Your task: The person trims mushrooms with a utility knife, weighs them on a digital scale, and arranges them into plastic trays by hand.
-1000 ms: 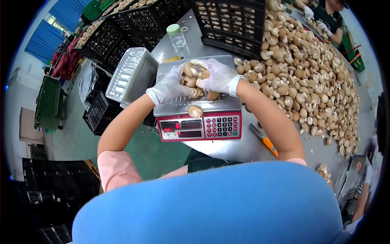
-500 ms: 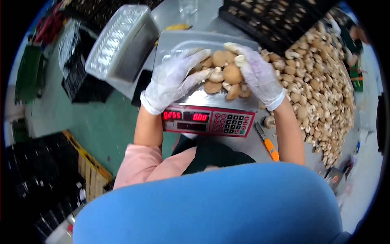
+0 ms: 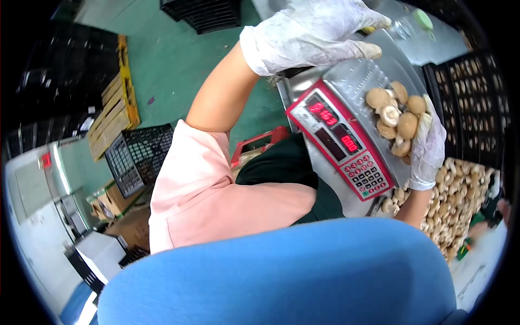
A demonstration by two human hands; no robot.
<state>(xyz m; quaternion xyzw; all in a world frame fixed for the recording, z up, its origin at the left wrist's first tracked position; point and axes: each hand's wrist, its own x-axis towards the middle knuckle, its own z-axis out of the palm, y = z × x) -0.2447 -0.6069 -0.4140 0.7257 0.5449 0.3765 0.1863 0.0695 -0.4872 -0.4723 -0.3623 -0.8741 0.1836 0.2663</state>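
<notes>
A group of brown-capped mushrooms [image 3: 398, 116] sits over the metal pan of a weighing scale [image 3: 346, 141] with a red front, lit red digits and a keypad. My right hand [image 3: 429, 146], in a whitish glove, cups the group from its right side, thumb and fingers against the caps. Apart from the mushrooms, my left hand [image 3: 319, 35] is stretched over the far left corner of the scale, also gloved, with thumb and fingers spread. Beside its thumb, ridged clear plastic [image 3: 360, 78] lies over the pan.
A large pile of mushrooms [image 3: 455, 200] covers the table to the right. Behind the scale stands a black crate [image 3: 471, 103] of mushrooms. A green-topped item [image 3: 422, 20] is at the far side. Black crates [image 3: 143, 154] and a wooden pallet [image 3: 114, 108] stand on the green floor.
My view has swung left. My left hand has come off the mushrooms and reached away to the left, its fingers spreading. My right hand stays at the mushrooms. The scale's digits differ.
</notes>
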